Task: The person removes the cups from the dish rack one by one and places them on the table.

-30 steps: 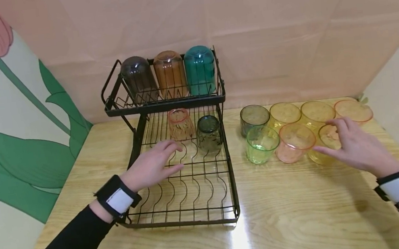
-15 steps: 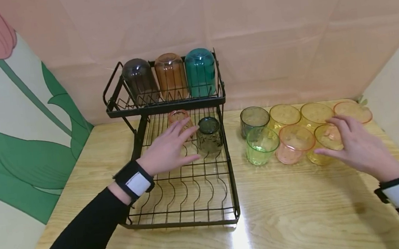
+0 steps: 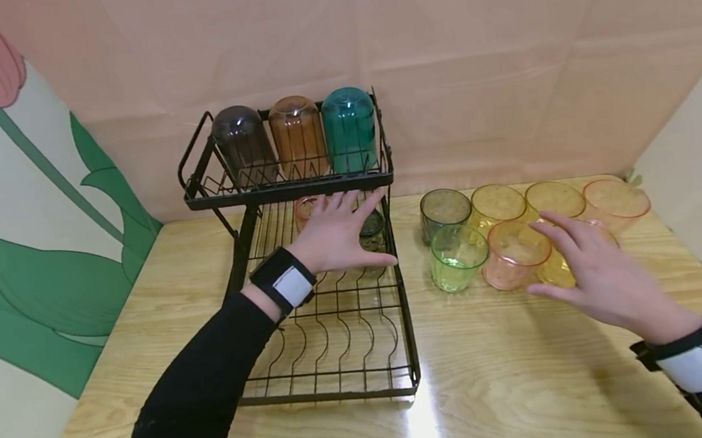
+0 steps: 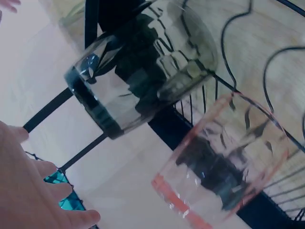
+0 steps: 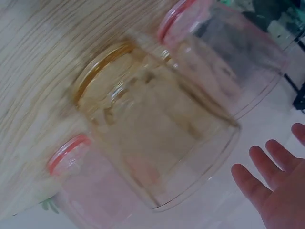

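My left hand (image 3: 341, 238) hovers over the rack's lower tier with its fingers spread, holding nothing. It partly covers a dark grey-green glass (image 3: 372, 225) and a pink glass (image 3: 304, 210), both standing on the wires. In the left wrist view the fingers are apart from the dark glass (image 4: 143, 71). To the right, my right hand (image 3: 605, 285) is spread above a yellow glass (image 3: 552, 273) in the front row and hides part of it. The right wrist view shows a gap between these fingers and the yellow glass (image 5: 152, 124).
The black two-tier dish rack (image 3: 412, 341) carries upside-down grey (image 3: 243, 144), brown (image 3: 298, 139) and teal (image 3: 350, 130) glasses on top. Beside my right hand stand pink (image 3: 504, 274), green (image 3: 453, 276), grey (image 3: 443, 216) and more yellow glasses (image 3: 497, 207). A curtain backs the table.
My left hand has moved right and away from me, toward the dark glass, with its fingers spreading. My right hand has shifted left over the front yellow glass.
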`<action>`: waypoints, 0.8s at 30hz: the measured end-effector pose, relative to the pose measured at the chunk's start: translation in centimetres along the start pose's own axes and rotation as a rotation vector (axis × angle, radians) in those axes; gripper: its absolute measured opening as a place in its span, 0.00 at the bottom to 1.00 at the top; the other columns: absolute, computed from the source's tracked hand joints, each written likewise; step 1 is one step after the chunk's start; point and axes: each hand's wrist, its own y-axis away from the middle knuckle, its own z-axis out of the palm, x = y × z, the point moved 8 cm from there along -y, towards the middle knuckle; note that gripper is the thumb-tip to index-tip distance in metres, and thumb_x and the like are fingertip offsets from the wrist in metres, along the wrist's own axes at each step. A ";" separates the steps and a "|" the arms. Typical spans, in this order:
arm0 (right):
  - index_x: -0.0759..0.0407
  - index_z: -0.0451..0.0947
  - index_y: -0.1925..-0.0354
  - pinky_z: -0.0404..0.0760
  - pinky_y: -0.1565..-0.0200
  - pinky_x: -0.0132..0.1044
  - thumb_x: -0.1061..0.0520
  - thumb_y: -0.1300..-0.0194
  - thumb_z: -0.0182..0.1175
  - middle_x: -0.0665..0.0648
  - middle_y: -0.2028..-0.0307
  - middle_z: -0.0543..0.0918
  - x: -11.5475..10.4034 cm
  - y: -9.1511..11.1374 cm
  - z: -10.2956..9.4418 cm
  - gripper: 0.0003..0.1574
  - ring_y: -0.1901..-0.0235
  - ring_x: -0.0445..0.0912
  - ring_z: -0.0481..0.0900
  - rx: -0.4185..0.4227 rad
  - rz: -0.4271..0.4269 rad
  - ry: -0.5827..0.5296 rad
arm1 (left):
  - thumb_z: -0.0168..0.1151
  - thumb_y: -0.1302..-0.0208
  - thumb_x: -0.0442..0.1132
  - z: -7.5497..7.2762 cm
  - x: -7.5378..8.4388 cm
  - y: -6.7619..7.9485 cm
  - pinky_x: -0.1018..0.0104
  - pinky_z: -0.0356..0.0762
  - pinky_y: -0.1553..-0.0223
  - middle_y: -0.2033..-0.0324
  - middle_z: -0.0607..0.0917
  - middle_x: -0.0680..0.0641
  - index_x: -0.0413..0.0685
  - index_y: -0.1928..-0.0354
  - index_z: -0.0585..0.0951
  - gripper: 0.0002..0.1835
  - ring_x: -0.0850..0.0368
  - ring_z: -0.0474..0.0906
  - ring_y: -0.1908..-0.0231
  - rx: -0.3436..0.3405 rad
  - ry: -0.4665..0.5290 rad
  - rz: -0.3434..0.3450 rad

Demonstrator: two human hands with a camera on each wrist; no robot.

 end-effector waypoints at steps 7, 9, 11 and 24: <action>0.51 0.50 0.32 0.67 0.56 0.55 0.36 0.58 0.67 0.61 0.34 0.55 -1.5 0.1 0.1 0.61 0.46 0.60 0.62 0.002 -0.034 -0.023 | 0.38 0.59 0.83 1.7 -0.4 -1.8 0.46 0.45 0.38 0.33 0.52 0.44 0.66 0.31 0.34 0.57 0.43 0.46 0.34 -0.037 0.036 -0.052; 0.51 0.50 0.31 0.67 0.56 0.55 0.36 0.58 0.67 0.61 0.34 0.55 -1.7 0.2 0.2 0.62 0.45 0.59 0.62 -0.004 -0.035 -0.023 | 0.37 0.59 0.83 2.5 -0.5 -2.3 0.47 0.50 0.40 0.32 0.50 0.44 0.65 0.30 0.36 0.56 0.43 0.43 0.34 -0.046 0.064 -0.064; 0.51 0.50 0.31 0.66 0.55 0.56 0.35 0.58 0.67 0.61 0.34 0.55 -1.8 0.2 0.3 0.62 0.45 0.59 0.61 -0.009 -0.034 -0.024 | 0.37 0.58 0.83 3.3 -0.6 -2.6 0.47 0.57 0.42 0.31 0.47 0.45 0.64 0.30 0.40 0.55 0.42 0.41 0.34 -0.054 0.091 -0.079; 0.52 0.50 0.31 0.67 0.55 0.54 0.36 0.56 0.66 0.59 0.34 0.55 -2.3 0.5 0.6 0.60 0.47 0.57 0.63 -0.005 -0.038 -0.043 | 0.42 0.40 0.68 4.5 -0.8 -3.6 0.68 0.66 0.85 0.43 0.69 0.38 0.54 0.37 0.65 0.36 0.57 0.72 0.79 0.087 0.075 -0.115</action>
